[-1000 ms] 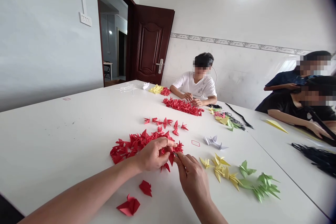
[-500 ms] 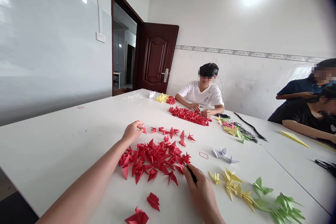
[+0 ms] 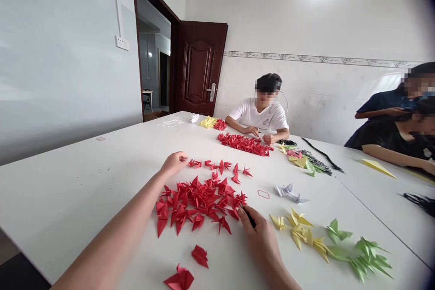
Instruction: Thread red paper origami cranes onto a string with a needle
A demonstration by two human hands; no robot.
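Note:
A heap of small red paper cranes [image 3: 199,201] lies on the white table [image 3: 74,190] in front of me. My left hand [image 3: 174,163] is stretched out past the heap, its fingers pinched on a red crane at the left end of a short row of red cranes [image 3: 220,166]. My right hand [image 3: 260,235] rests on the table at the heap's right edge, fingers closed on a thin dark stick-like thing [image 3: 249,218] that I cannot name.
Two loose red folded pieces [image 3: 200,256] lie near the front edge. Yellow cranes [image 3: 299,231], green cranes [image 3: 360,253] and pale lilac cranes [image 3: 288,191] lie to the right. A person in white sits across by more red cranes [image 3: 246,143]; two other people work at the far right.
My left hand left the heap and reached forward to the row of cranes. My right hand dropped to the table at the heap's right edge. The camera tilted and shifted.

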